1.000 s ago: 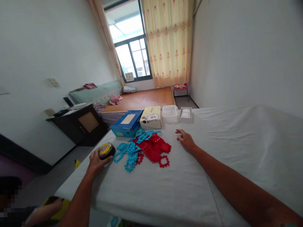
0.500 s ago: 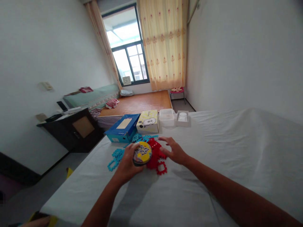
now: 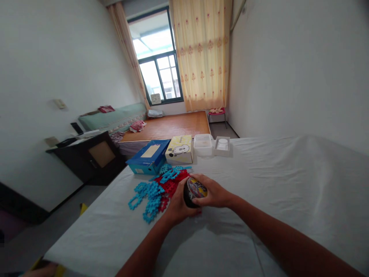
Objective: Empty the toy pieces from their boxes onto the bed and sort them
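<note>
A round, dark-sided tub [image 3: 195,188] with a colourful yellow-patterned lid is held between both hands above the white-covered table, its lid tilted toward the right. My left hand [image 3: 179,204] wraps its left side and underside. On the opposite side, my right hand [image 3: 215,191] curls its fingers round the rim, with the thumb at the front. Just left of the hands lies a spread of interlocking plastic pieces: blue pieces [image 3: 152,194] at the outside and red pieces [image 3: 170,184] in the middle. The tub and hands hide part of the red ones.
Behind the pieces stand a blue box [image 3: 148,157], a yellow cartoon-printed box [image 3: 180,150], a translucent plastic container [image 3: 203,144] and a small white open box [image 3: 222,146]. A dark cabinet [image 3: 83,157] and a bed [image 3: 178,125] are beyond the table [image 3: 288,200].
The tub has moved right, away from above the blue and red pieces, and tilted. My right hand, open and apart before, has closed on it beside my left hand.
</note>
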Tool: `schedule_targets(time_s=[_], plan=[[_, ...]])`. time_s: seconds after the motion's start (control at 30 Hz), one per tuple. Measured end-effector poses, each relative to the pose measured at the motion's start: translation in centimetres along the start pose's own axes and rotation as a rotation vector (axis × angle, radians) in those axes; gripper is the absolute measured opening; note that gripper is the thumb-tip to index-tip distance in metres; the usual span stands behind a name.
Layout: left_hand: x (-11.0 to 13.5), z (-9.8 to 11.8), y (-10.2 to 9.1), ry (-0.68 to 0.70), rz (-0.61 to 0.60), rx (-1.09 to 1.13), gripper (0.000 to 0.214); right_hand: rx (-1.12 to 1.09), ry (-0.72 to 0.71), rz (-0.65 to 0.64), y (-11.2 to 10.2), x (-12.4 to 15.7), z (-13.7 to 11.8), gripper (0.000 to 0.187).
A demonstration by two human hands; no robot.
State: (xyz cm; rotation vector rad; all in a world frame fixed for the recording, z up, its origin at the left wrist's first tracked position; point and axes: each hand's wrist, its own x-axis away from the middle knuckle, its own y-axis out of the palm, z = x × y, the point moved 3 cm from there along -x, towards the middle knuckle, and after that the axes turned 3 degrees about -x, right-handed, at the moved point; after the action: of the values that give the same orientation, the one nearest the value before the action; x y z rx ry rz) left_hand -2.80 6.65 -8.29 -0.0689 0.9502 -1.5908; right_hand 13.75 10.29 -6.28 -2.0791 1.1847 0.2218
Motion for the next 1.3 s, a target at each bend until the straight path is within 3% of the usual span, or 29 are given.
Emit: schedule_targets(time_s=[0.1, 0.27, 0.37, 0.43, 0.67, 0.97, 1.1, 1.2, 1.3], plan=[[-0.4, -0.2, -2.1, -0.025, 0.064, -0.07, 0.099, -0.141, 0.102, 0.129, -1.2, -0.3, 1.6, 0.074], [-1.5, -2.3, -9.6, -0.128, 0.215, -0.328, 0.095, -0.024, 0.288, 0.482, -3.9, 0.3, 6.5, 0.076], [-2.1, -3.8, -13.3, -0.115, 0.209, -0.557, 0.096, 0.043, 0.359, 0.545, -4.5, 1.0, 9.1, 0.079], [-2.5, -4.5, -14.4, -0.099, 0.156, -0.685, 0.095, 0.081, 0.367, 0.551, -4.5, 1.2, 10.0, 0.08], [-4.3, -3.0, -13.6, 0.045, -0.089, -1.028, 0.087, 0.213, 0.281, 0.511, -4.0, 1.4, 10.6, 0.079], [-5.9, -1.5, -15.4, 0.137, -0.212, -1.197, 0.087, 0.213, 0.293, 0.493, -4.2, 1.5, 10.5, 0.08], [-6.0, -0.3, -17.1, 0.139, -0.216, -1.296, 0.079, 0.218, 0.265, 0.515, -4.2, 1.5, 10.6, 0.079], [-6.3, 1.0, -17.8, 0.092, -0.119, -1.237, 0.077, 0.216, 0.252, 0.521, -4.0, 1.5, 10.8, 0.081], [-6.8, 1.7, -15.1, 0.062, 0.02, -0.929, 0.091, 0.191, 0.253, 0.533, -4.0, 1.4, 10.6, 0.081]])
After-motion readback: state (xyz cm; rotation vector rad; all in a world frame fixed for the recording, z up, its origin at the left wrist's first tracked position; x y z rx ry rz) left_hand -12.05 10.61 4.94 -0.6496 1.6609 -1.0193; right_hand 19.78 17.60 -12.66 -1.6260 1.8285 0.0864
